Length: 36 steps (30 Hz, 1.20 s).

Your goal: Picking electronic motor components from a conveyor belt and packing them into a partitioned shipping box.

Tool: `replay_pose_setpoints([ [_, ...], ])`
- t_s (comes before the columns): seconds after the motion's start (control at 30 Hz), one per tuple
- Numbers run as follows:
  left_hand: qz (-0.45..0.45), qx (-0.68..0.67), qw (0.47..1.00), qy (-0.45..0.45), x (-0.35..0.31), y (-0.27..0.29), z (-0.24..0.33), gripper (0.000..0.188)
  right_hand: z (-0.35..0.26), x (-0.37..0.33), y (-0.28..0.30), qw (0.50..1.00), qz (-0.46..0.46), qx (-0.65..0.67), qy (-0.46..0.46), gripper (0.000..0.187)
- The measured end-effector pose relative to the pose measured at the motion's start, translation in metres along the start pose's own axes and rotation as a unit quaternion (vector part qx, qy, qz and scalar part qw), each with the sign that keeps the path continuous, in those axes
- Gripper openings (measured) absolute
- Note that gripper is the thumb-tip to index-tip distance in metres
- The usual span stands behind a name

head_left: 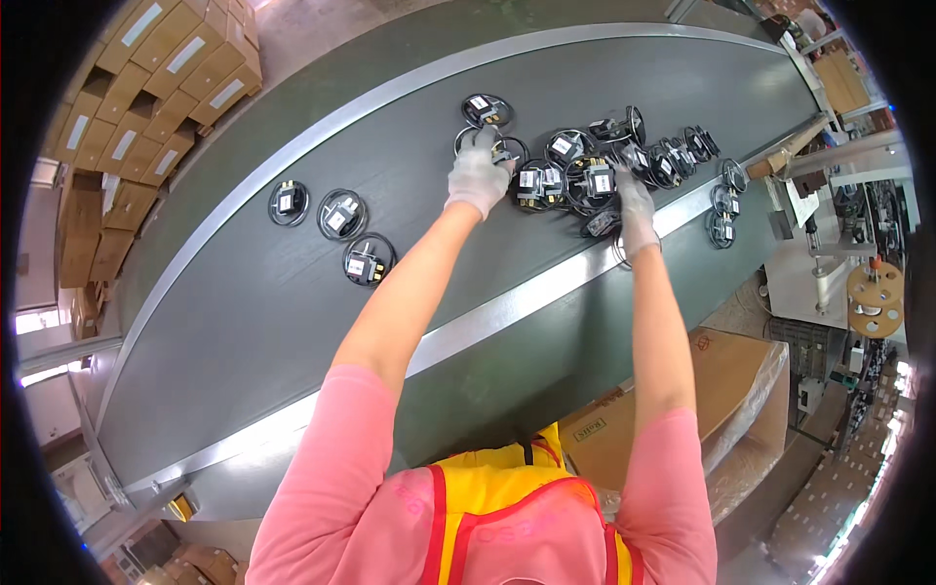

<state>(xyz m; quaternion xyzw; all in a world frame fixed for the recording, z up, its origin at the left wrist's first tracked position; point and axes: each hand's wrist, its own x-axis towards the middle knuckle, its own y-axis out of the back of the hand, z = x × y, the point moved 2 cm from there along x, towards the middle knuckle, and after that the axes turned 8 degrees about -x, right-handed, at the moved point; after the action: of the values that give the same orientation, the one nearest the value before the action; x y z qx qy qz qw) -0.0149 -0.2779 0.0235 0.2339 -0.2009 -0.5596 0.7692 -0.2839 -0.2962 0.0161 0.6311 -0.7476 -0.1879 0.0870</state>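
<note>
My left hand [477,174], in a thin whitish glove, closes its fingers on a black power adapter [503,152] with a coiled cable. Just beyond it lies another coiled adapter [485,109]. My right hand [637,207], gloved too, bends its fingers into the right side of a dense cluster of adapters [591,183]; what they grip is hidden among the cables. Several more adapters [673,164] continue the cluster to the right. Farther left, three coiled adapters [342,214] lie apart from the rest.
Everything rests on a dark grey conveyor belt [244,322] with a metal rim [507,304]. On the green ledge outside the near rim lie several adapters [722,203]. A large cardboard box [673,400] stands by my right arm. Stacked cartons [146,88] fill the far left.
</note>
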Motion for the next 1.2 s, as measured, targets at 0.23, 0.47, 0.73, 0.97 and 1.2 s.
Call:
replay_pose_setpoints([
  [0.23,-0.038,-0.117,0.99,0.074,-0.007,0.067,-0.073,0.038,-0.03,-0.031,-0.082,0.984,-0.123,-0.125,0.005,0.058],
  [0.47,0.212,-0.207,0.94,0.17,-0.084,0.176,-0.179,0.021,-0.064,-0.108,-0.171,0.932,-0.322,-0.143,0.089,0.052],
  [0.73,0.256,0.272,0.926,-0.058,-0.194,0.248,-0.196,0.025,-0.023,-0.093,-0.156,0.925,-0.341,-0.117,0.122,0.017],
  [0.97,0.285,0.305,0.908,-0.019,-0.212,0.236,-0.185,0.038,-0.041,-0.04,-0.116,0.995,-0.055,0.068,-0.042,0.024],
  [1.2,0.139,0.048,0.988,-0.051,-0.11,0.171,-0.108,0.056,-0.081,-0.092,-0.13,0.964,-0.222,0.064,0.129,0.022],
])
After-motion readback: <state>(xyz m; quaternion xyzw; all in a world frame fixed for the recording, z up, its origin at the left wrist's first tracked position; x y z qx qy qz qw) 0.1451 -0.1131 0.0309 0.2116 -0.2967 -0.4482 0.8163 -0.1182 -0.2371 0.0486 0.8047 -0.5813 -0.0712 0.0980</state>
